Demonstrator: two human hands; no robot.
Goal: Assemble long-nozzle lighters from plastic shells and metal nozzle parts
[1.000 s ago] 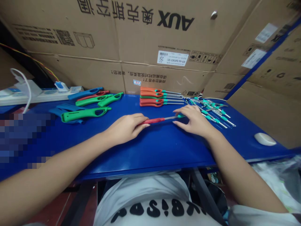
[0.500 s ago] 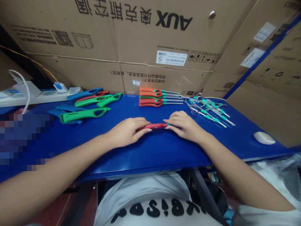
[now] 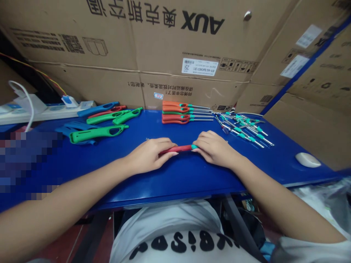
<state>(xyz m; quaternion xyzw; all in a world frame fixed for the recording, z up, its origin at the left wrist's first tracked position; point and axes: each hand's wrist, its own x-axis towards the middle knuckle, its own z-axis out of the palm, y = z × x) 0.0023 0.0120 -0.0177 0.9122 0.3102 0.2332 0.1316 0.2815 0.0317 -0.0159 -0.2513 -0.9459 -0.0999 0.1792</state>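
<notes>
"Red stick lighter (image 3: pixel 183 148), that's the piece in hand. How does it look?"

"Smooth, slim red plastic in the stretch I can see, with a teal collar (image 3: pixel 194 147) at one end. The rest is hidden by fingers."

"Which way does it point?"

"Collar end to the person's right. Its long axis runs crosswise in front of the body, nearly level and roughly in line with the front edge of the blue table (image 3: pixel 175 182)."

"And the grip?"

"Left hand (image 3: pixel 149 155) has its thumb and fingers closed around the handle's left end. Right hand (image 3: pixel 213 149) pinches the collar end, fingers curled in. The bare red part spans the gap between them."

"Where is it, exactly?"

"Over the middle of the table, nearer the person than the row of stick lighters (image 3: pixel 175 113). I can't tell whether it touches the surface. The pile of metal tubes (image 3: pixel 251 133) lies beyond the right hand; green handles (image 3: pixel 98 134) lie beyond the left."
</notes>
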